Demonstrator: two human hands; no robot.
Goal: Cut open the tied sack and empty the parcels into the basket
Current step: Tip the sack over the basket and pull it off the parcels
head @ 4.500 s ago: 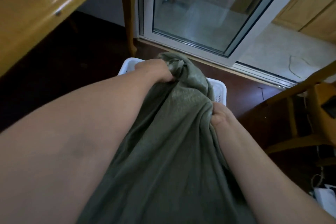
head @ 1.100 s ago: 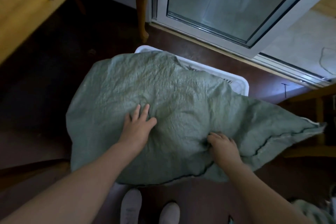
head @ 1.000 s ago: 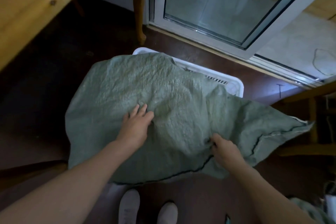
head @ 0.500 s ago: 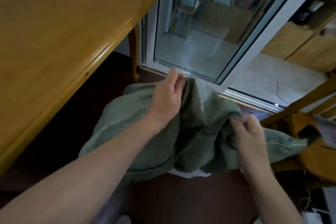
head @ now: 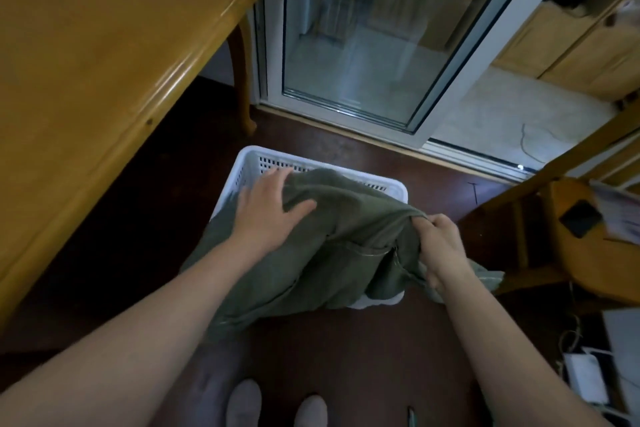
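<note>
The right hand (head: 438, 248) has its fingers curled tight, pinching a gathered fold of the sack (head: 349, 246) at the sack's right side. The left hand (head: 268, 210) lies open on the cloth, fingers spread wide and flat, thumb out, pressing the sack's far left part down; it grips nothing. The sack, olive green and slack, drapes over the white basket (head: 249, 163), covering most of it and spilling over the near rim toward the floor (head: 346, 357). No parcels show; the basket's inside is hidden under the cloth.

By the limp look of it, the sack seems nearly or wholly emptied, so the step in hand is the end of the tipping. Next calls for lifting the sack clear by the pinched fold and checking the basket.
</note>
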